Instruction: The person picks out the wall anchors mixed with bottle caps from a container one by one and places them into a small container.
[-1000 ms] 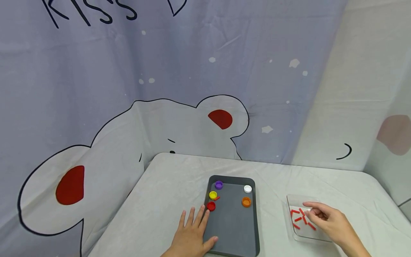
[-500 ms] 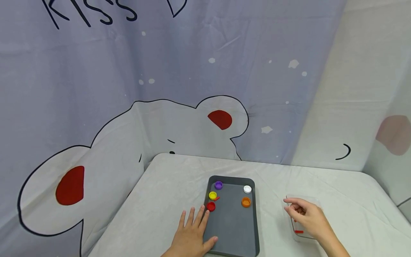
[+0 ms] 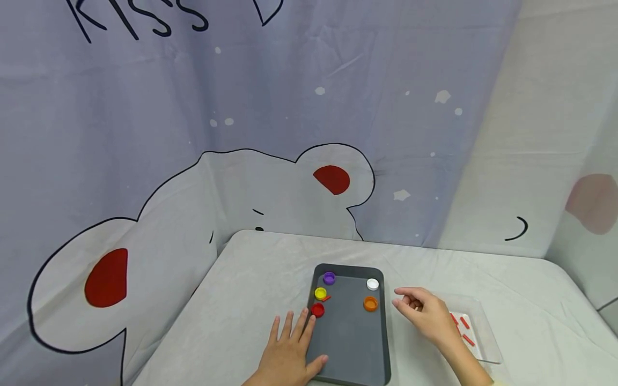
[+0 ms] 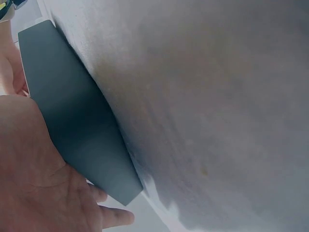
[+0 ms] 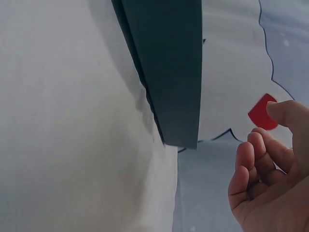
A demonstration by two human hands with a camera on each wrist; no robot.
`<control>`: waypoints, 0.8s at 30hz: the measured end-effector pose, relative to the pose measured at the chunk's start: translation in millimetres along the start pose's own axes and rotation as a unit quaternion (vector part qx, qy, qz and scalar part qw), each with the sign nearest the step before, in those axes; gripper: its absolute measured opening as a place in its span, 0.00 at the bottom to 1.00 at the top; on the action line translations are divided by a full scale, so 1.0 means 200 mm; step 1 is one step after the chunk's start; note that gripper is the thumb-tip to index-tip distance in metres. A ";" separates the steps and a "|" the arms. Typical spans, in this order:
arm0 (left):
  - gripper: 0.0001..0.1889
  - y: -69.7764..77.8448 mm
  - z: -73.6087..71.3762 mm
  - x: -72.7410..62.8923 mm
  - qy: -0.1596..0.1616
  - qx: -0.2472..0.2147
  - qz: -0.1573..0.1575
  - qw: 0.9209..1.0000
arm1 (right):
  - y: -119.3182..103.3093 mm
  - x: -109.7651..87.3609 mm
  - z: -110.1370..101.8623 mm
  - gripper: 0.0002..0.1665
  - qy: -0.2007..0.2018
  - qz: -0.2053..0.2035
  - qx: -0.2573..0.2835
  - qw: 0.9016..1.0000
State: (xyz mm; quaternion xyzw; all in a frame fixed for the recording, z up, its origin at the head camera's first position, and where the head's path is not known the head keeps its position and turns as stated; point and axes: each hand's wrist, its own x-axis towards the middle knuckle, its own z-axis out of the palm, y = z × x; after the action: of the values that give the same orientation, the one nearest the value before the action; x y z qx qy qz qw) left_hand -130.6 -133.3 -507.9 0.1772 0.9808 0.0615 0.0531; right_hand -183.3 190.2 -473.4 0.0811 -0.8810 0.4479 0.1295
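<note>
My left hand (image 3: pixel 285 355) lies with spread, straight fingers over the left edge of a dark grey tray (image 3: pixel 347 343). In the tray's left part sit a purple ring-like cap (image 3: pixel 329 277), a yellow one (image 3: pixel 321 293) and a red one (image 3: pixel 317 310). A short red stick (image 3: pixel 326 298) lies by the yellow cap. Towards the right wall are a white cap (image 3: pixel 372 284) and an orange one (image 3: pixel 370 304). My right hand (image 3: pixel 427 315) hovers just right of the tray, thumb and index finger brought towards each other. Whether a small pale thing is between them cannot be made out.
A clear plastic box (image 3: pixel 488 332) with several red sticks (image 3: pixel 468 340) stands on the white-covered table (image 3: pixel 260 279) at the right, partly behind my right forearm. A printed curtain (image 3: pixel 270 96) hangs behind the table.
My right hand has moved left from above the clear box to beside the tray. More of the box's right side shows. The left hand and the caps stay in place.
</note>
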 end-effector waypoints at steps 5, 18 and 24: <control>0.45 0.00 0.00 0.00 -0.002 0.004 -0.001 1.000 | -0.05 0.03 0.08 0.16 -0.017 -0.001 0.012 1.000; 0.45 0.00 0.01 0.00 0.008 0.009 -0.004 1.000 | -0.13 0.09 0.25 0.15 -0.014 -0.010 0.032 0.999; 0.45 0.01 0.01 0.00 0.015 0.013 -0.003 1.000 | -0.16 0.11 0.32 0.16 -0.034 0.005 0.020 0.999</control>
State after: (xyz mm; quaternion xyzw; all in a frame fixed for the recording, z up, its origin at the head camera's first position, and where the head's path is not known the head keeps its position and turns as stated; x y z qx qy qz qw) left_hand -130.3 -131.9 -509.6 0.1737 0.9828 0.0514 0.0366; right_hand -206.7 118.1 -477.9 0.0946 -0.8763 0.4626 0.0957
